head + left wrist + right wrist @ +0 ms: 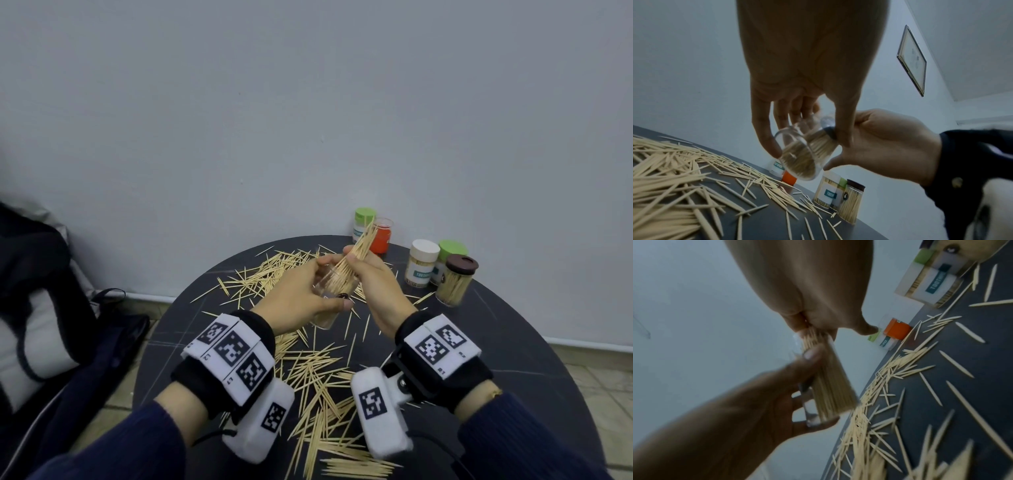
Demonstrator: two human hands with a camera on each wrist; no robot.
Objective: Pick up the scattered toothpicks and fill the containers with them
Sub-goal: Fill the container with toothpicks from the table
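My left hand (318, 287) grips a clear toothpick container (323, 320), tilted, above the middle of the dark round table (513, 342). My right hand (356, 260) pinches a thick bundle of toothpicks (363, 245) whose lower ends sit inside the container's mouth. The left wrist view shows the container (797, 155) partly filled, held between thumb and fingers (764, 133). In the right wrist view the bundle (830, 386) fans out inside the clear wall. Loose toothpicks (318, 373) lie scattered over the table on both sides of my hands.
Closed containers stand at the table's back right: a green-lidded one (363, 224), an orange one (382, 238), a white-lidded one (422, 262) and a brown-lidded one (457, 279). A dark bag (51, 308) lies left of the table. A grey wall is close behind.
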